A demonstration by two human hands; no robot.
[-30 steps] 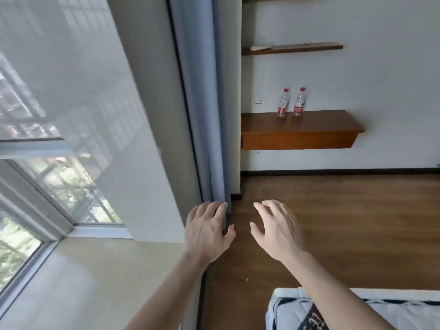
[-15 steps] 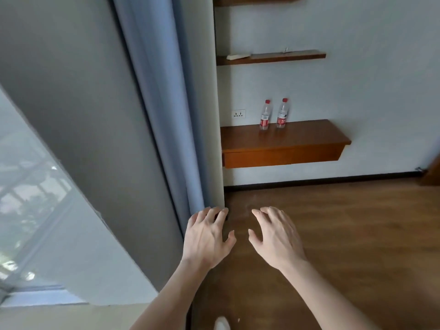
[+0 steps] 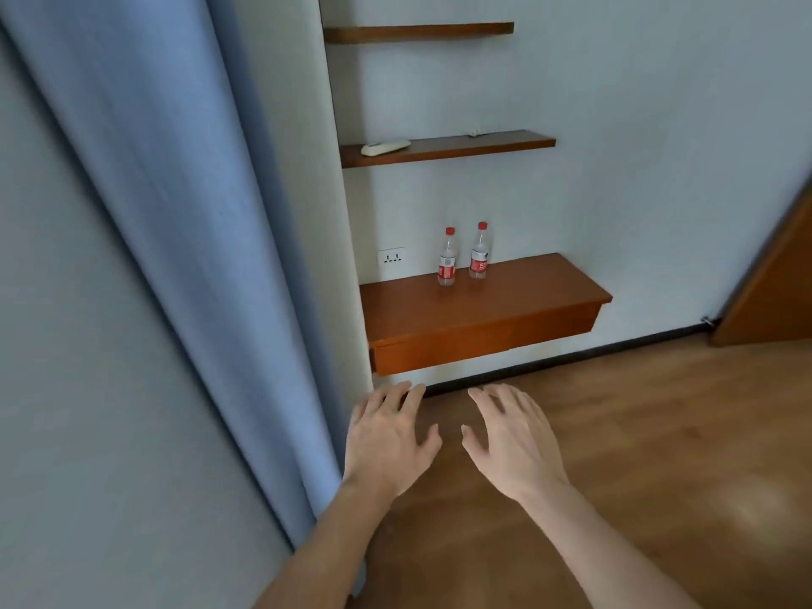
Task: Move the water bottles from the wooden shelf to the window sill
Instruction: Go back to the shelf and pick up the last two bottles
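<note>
Approaching the wooden shelf point(image 3: 479, 309), you hold left hand point(image 3: 389, 441) and right hand point(image 3: 512, 439) spread and empty; next, grasp both water bottles point(image 3: 447, 257) at twelve o'clock.

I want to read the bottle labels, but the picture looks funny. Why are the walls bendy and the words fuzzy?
Head view: the wide lens bows straight lines, so the curtain and door lean near the edges. The bottles are small and far off, so only red labels show, no words. The hands look slightly smeared. A soft glare patch sits on the floor.
</note>
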